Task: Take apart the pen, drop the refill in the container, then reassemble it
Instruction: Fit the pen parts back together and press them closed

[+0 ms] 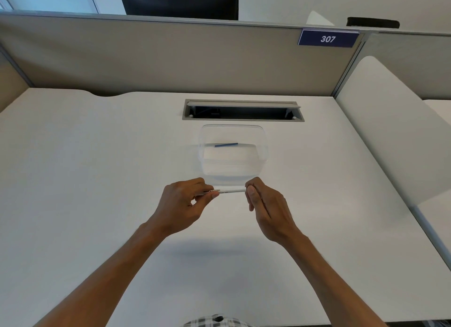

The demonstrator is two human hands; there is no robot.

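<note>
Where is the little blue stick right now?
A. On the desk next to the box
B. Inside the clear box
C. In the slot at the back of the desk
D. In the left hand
B: the blue stick lies inside the clear box, while the left hand and right hand hold only the white pen in front of it.

Both ends of the pen point(230, 191) are hidden inside the curled fingers point(207, 188).
</note>
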